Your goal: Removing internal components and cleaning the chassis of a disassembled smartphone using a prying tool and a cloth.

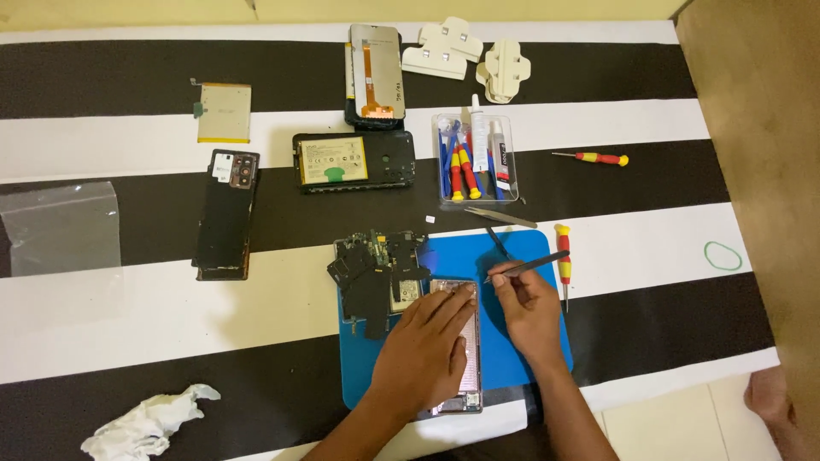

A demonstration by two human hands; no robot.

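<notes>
Blue mat [512, 341] near the table's front edge carried an opened phone [465, 376]. Left hand [427, 350] lay flat on it, fingers spread, steadying. Right hand [530, 312] pinched tweezers [530, 266] just beside, apparently mid-disassembly; picking a component calls for precision.

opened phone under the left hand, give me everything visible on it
The opened phone lies flat, lengthwise toward the person, on the blue mat. Its back is off: a pale metallic, pinkish frame shows, with a small port area at the near end. The left hand rests flat on it, covering most of the interior, fingertips at its far edge. The right hand holds tweezers just beside it. Loose black covers and a board lie against its far left corner.
</notes>
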